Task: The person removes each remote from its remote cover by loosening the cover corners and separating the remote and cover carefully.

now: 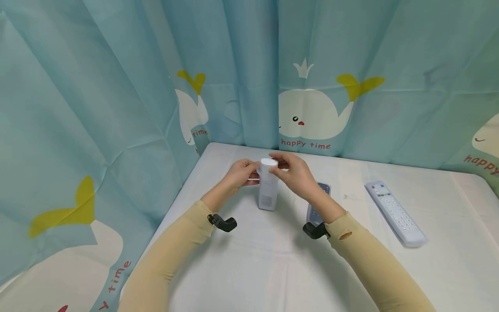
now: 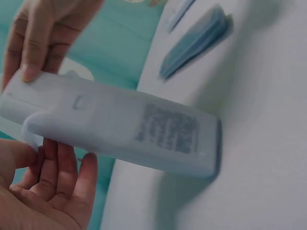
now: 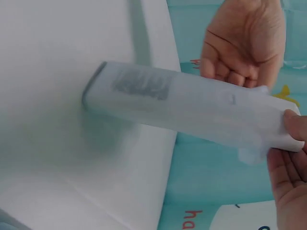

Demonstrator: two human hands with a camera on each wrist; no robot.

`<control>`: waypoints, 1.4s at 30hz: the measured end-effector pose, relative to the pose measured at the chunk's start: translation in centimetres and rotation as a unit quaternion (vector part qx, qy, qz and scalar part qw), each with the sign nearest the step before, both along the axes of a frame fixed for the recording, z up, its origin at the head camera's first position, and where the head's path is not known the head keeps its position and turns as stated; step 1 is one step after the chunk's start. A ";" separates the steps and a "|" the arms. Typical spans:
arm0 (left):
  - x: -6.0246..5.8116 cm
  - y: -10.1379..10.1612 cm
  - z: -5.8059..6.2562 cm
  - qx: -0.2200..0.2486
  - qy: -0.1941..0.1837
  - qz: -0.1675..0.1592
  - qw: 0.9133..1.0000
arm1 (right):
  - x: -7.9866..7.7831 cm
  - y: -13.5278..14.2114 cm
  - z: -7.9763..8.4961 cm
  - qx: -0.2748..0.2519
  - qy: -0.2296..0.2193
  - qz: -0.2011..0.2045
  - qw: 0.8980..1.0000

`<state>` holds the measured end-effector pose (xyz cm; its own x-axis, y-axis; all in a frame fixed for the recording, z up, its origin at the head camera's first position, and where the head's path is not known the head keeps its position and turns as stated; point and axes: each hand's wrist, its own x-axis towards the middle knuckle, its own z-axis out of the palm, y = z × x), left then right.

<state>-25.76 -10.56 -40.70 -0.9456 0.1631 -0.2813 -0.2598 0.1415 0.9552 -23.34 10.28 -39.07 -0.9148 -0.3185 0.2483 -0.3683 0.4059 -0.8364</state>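
Note:
A white remote control (image 1: pixel 269 162) stands upright on the table, its back with a dark label patch turned toward me. A translucent soft cover (image 2: pixel 110 120) surrounds most of it, with the top end bare. At that bare end, my right hand (image 1: pixel 294 173) pinches the remote between thumb and fingers, as the right wrist view also shows. On the other side, my left hand (image 1: pixel 242 172) pinches a loose edge of the cover (image 2: pixel 32 129) between thumb and forefinger. The other left fingers lie beside the cover. The lower end touches the table.
A blue-grey remote (image 1: pixel 319 203) lies behind my right wrist, partly hidden by it. Farther right lies a long white remote (image 1: pixel 395 213) with its buttons up. The white table (image 1: pixel 249 268) meets a blue whale-print curtain (image 1: pixel 241 86) at the back and left.

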 end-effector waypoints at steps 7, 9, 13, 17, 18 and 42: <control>-0.3 0.3 -1.8 -0.024 -0.008 -0.007 1.000 | -0.4 -0.1 0.8 0.029 -0.002 0.019 0.999; -0.3 0.4 -2.3 -0.039 -0.018 -0.016 0.999 | -0.5 0.0 0.9 0.026 -0.013 0.020 0.999; -0.4 0.3 -2.9 -0.073 -0.024 -0.033 0.996 | -0.7 0.1 0.9 0.021 -0.025 0.028 0.999; -0.6 0.1 -3.3 -0.115 -0.016 -0.057 0.992 | -0.9 0.4 0.9 0.024 -0.026 0.037 0.999; -0.6 0.0 -3.3 -0.127 -0.016 -0.066 0.990 | -1.0 0.5 0.9 0.025 -0.026 0.039 0.999; 0.8 -0.5 -3.7 -0.179 0.052 -0.086 0.979 | -1.4 0.4 1.1 0.031 -0.048 0.022 0.998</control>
<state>-25.01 -11.07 -44.38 -0.9397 0.2305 -0.2525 -0.1065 0.5045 0.8568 -24.71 10.67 -37.95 -0.9181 -0.3715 0.1382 -0.3059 0.4424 -0.8430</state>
